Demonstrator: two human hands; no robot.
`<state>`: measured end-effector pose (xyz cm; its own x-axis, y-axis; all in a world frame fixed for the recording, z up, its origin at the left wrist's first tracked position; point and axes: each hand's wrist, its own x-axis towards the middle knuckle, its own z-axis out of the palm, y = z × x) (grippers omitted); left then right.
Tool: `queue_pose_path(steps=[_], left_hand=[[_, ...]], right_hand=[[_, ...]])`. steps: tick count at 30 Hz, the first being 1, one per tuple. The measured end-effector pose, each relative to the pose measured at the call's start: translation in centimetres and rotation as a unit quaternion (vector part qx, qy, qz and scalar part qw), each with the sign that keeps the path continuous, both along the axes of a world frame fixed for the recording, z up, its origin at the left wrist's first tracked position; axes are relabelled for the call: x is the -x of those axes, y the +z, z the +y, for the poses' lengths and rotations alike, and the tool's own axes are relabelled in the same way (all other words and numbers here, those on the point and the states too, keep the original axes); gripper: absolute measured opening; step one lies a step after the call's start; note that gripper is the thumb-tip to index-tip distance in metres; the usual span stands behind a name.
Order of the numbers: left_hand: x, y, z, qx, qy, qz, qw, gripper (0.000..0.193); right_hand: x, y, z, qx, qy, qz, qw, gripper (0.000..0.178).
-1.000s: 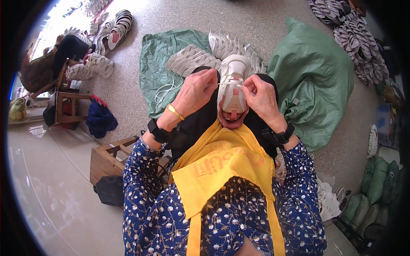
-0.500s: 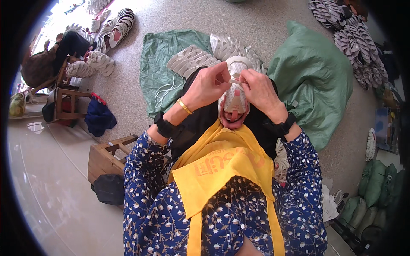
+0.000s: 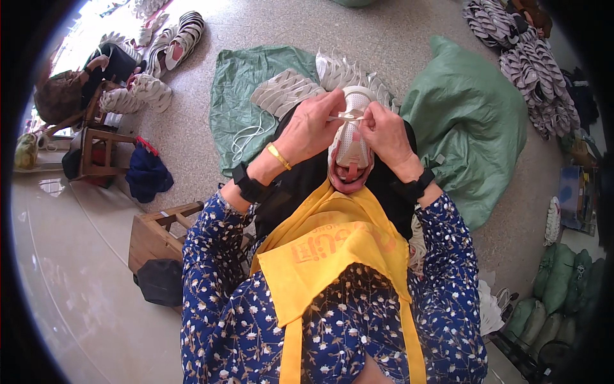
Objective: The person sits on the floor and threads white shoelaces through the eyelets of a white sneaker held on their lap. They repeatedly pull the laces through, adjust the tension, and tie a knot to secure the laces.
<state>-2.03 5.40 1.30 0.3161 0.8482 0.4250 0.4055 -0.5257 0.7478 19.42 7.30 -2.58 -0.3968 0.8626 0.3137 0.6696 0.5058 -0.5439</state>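
View: head camera, looking down over the wearer's lap.
Shoe: A white and pink shoe (image 3: 351,152) rested on the dark trousers (image 3: 288,201), toe pointing away; its pink collar end lay against the yellow apron (image 3: 332,253).
Left hand: The left hand (image 3: 313,128) stood beside the upper part of the shoe, thumb and fingers pinched together on a white lace (image 3: 346,118).
Right hand: The right hand (image 3: 385,133) was opposite, its fingertips likewise closed on the lace, which crossed over the shoe between the two hands.
Wrists: A dark band (image 3: 246,184) was worn on the left wrist (a gold bracelet (image 3: 279,157) sat nearer that hand), and a second dark band (image 3: 419,184) on the right.
Beyond the shoe: Rows of pale shoe uppers (image 3: 284,89) lay partly on a green sheet (image 3: 233,86), with a loose white cord (image 3: 242,141) looped near them.
Right side: A bulky green sack (image 3: 473,128) stood on the speckled floor (image 3: 268,25); stacked uppers (image 3: 540,83) lay farther off.
Left side: A wooden stool (image 3: 150,246) stood near the left sleeve, a dark bag (image 3: 158,281) against it.
Upper left: Another person's hand (image 3: 99,62) was visible near the bright edge.
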Motion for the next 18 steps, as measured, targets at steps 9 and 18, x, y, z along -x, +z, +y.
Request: queue_pose_path(steps=[9, 18], left_hand=[[2.3, -2.1, -2.5, 0.004, -0.002, 0.135, 0.991, 0.005], [2.7, -2.4, -2.8, -0.01, 0.029, 0.146, 0.989, 0.01]], right_hand=[[-1.6, 1.4, -3.2, 0.028, 0.041, 0.027, 0.998, 0.021], [-1.9, 2.6, -4.1, -0.07, 0.069, -0.05, 0.994, 0.023]])
